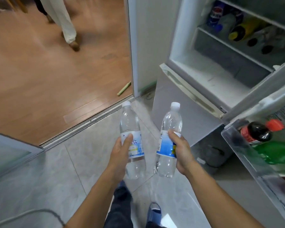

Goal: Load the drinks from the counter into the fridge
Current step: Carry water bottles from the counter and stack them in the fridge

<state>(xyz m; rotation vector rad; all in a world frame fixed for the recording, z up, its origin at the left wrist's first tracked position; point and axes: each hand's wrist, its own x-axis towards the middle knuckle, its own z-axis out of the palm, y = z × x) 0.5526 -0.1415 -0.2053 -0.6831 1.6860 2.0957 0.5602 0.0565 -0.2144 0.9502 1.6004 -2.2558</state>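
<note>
I hold two clear water bottles with white caps and blue-and-white labels. My left hand (120,149) grips the left water bottle (131,124) round its label. My right hand (182,149) grips the right water bottle (171,122) the same way. Both bottles stand upright over the tiled floor, in front of the open fridge (209,74) at the right. Its inner shelf holds lying bottles, one yellow (243,29) and one blue-labelled (216,14). The fridge door shelf (234,142) at the far right carries a dark cola bottle (255,133) and a green bottle (275,152).
A sliding-door track (89,120) separates the grey tiles from a wooden floor. Another person's legs (62,22) stand on the wood at the top left. The lower fridge door (179,116) is closed. My own legs and a blue slipper (154,213) are below.
</note>
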